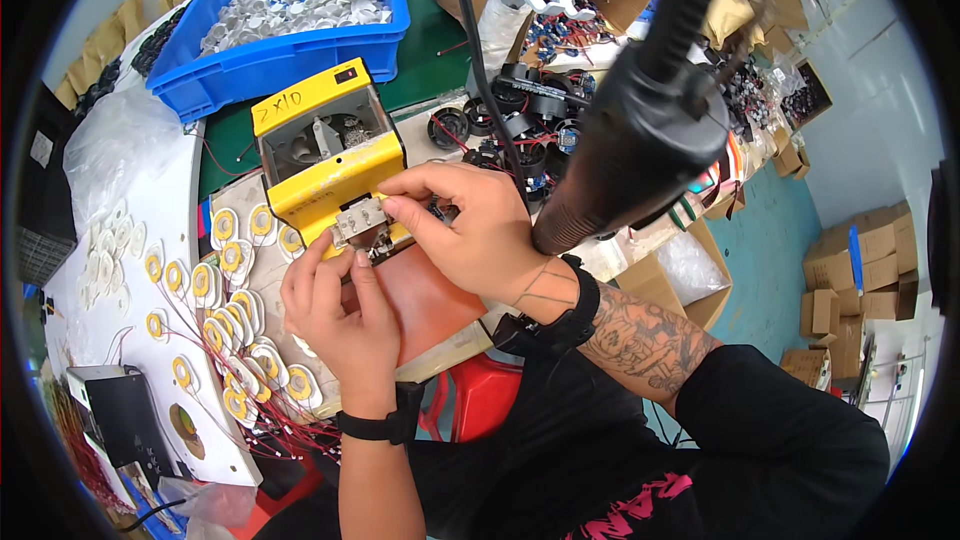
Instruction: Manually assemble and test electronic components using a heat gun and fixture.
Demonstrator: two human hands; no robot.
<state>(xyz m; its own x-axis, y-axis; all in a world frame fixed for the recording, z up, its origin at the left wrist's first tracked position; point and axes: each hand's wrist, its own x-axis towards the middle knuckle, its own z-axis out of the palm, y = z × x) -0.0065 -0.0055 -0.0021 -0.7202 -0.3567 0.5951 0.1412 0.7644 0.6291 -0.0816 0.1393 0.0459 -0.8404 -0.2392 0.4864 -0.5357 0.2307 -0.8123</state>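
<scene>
Two hands work at the front of a small yellow machine on a crowded bench.

At the far left, round discs with red wires (225, 335) lie in rows on the white table (180, 190). The left hand (338, 305) is half closed, its fingertips on a small part (372, 252) under the metal clamp (358, 220) of the yellow machine (322, 155). The right hand (470, 225) pinches the clamp from above. A finger could get nipped if the clamp closes, I think, and the thin wires may snag.
</scene>
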